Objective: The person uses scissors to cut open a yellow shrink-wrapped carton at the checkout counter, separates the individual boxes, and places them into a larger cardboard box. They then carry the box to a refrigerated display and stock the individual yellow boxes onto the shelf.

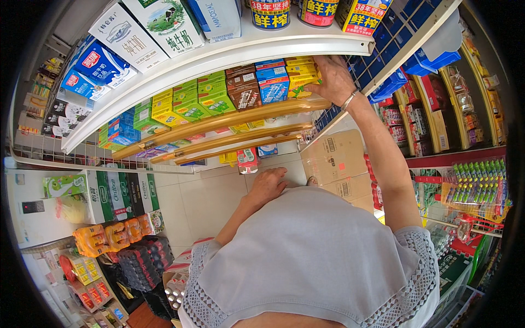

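My right hand (pixel 334 80) reaches to the right end of the shelf below the white top shelf. It grips the stacked yellow drink cartons (pixel 301 80), thumb against their front and fingers at their right side; some fingertips are hidden. Left of these cartons stand blue drink cartons (pixel 272 84), brown drink cartons (pixel 243 90) and green drink cartons (pixel 215 98), all packed side by side. A gold-coloured shelf edge (pixel 246 117) runs along their front. In front of my belly hangs my left hand (pixel 264 184), holding nothing, its thumb apart from the loosely bent fingers.
Milk cartons (pixel 141 35) and printed cans (pixel 270 14) line the white top shelf (pixel 229 51) overhead. Cardboard boxes (pixel 336 158) lie on the floor beside the wire side panel (pixel 371 53). Shrink-wrapped bottle packs (pixel 141 258) stand at the lower left. Toothbrush packs (pixel 478 180) hang at right.
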Motion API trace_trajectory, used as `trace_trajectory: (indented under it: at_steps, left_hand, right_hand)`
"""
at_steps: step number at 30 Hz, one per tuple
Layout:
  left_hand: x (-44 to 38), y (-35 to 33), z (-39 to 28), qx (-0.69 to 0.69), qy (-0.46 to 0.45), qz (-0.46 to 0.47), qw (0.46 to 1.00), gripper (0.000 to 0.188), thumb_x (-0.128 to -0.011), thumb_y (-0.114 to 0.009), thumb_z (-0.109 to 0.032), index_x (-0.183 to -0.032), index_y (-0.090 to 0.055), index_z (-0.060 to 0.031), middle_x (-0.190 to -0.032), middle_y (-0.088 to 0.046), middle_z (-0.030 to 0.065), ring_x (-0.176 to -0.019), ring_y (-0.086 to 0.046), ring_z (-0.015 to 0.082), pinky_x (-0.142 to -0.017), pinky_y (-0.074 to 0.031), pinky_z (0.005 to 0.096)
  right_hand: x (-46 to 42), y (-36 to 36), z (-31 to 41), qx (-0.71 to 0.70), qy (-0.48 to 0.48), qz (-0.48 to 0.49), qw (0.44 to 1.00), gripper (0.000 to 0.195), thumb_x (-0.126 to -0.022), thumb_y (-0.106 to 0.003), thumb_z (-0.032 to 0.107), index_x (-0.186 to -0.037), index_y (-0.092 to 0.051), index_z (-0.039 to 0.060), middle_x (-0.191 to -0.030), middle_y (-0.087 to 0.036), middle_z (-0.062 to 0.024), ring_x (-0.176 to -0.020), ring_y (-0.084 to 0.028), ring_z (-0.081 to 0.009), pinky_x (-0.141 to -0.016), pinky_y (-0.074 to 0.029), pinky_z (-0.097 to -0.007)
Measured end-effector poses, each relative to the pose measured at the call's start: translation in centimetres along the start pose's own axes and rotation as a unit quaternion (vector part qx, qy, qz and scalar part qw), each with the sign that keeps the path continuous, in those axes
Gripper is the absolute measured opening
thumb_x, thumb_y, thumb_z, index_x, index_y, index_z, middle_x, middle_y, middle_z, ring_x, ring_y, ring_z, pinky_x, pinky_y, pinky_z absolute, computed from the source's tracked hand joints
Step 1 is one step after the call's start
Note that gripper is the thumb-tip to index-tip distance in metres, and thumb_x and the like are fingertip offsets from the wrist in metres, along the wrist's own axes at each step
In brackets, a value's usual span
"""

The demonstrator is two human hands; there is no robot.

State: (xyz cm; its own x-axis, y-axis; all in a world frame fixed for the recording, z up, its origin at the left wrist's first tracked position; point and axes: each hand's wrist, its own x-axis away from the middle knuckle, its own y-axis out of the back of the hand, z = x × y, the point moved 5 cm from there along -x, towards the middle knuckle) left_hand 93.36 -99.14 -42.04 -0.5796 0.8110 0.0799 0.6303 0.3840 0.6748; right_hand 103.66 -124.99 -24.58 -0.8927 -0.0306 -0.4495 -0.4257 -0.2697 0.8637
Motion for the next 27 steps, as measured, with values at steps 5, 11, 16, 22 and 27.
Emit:
trace_trajectory:
  at_steps: [5, 11, 16, 22, 27]
  left_hand:
    - [-0.1, -0.4, 0.3, -0.008, -0.004, 0.004, 1.0, 0.032, -0.082, -0.072, -0.014, -0.109, -0.058, -0.0056, -0.099, -0.069, 0.0125, -0.092, -0.066, 0.0325, -0.075, -0.053, 0.0419]
    - [0.2, -0.8, 0.8, -0.023, -0.016, -0.011, 1.0, 0.037, -0.08, -0.073, -0.014, -0.112, -0.058, -0.0055, -0.101, -0.069, 0.0126, -0.093, -0.066, 0.0326, -0.077, -0.053, 0.0419]
    - [0.3, -1.1, 0.8, -0.019, -0.008, -0.007, 1.0, 0.037, -0.08, -0.073, -0.014, -0.112, -0.058, -0.0055, -0.098, -0.069, 0.0123, -0.091, -0.066, 0.0327, -0.076, -0.053, 0.0422]
    - [0.2, -1.1, 0.9, -0.035, -0.016, -0.01, 0.999, 0.037, -0.079, -0.073, -0.013, -0.112, -0.057, -0.0054, -0.093, -0.069, 0.0124, -0.085, -0.066, 0.0331, -0.071, -0.053, 0.0428]
    - [0.3, -1.2, 1.0, -0.045, -0.035, -0.04, 0.998, 0.037, -0.078, -0.073, -0.013, -0.111, -0.057, -0.0056, -0.088, -0.068, 0.0126, -0.081, -0.066, 0.0335, -0.07, -0.053, 0.0429]
  right_hand:
    - [0.1, 0.1, 0.0, 0.003, -0.004, 0.001, 1.0, 0.081, -0.061, -0.088, 0.019, -0.13, -0.05, 0.0029, -0.124, -0.058, -0.0178, -0.122, -0.048, -0.0378, -0.105, -0.038, -0.0446]
    - [0.0, 0.2, 0.2, 0.001, -0.002, 0.011, 1.0, 0.083, -0.061, -0.088, 0.02, -0.132, -0.048, 0.0041, -0.125, -0.059, -0.0172, -0.123, -0.047, -0.0379, -0.105, -0.038, -0.0454]
    - [0.3, 0.1, 0.1, 0.019, -0.005, 0.009, 1.0, 0.083, -0.062, -0.087, 0.02, -0.133, -0.047, 0.0044, -0.126, -0.059, -0.0173, -0.125, -0.046, -0.0383, -0.106, -0.036, -0.0465]
    - [0.3, 0.5, 0.9, 0.068, -0.001, 0.027, 0.997, 0.083, -0.063, -0.086, 0.023, -0.134, -0.049, 0.0053, -0.126, -0.059, -0.017, -0.127, -0.045, -0.0365, -0.11, -0.033, -0.0466]
    - [-1.0, -0.1, 1.7, 0.14, 0.016, 0.087, 0.986, 0.085, -0.064, -0.085, 0.029, -0.136, -0.049, 0.0052, -0.134, -0.054, -0.0159, -0.129, -0.044, -0.0351, -0.111, -0.032, -0.0471]
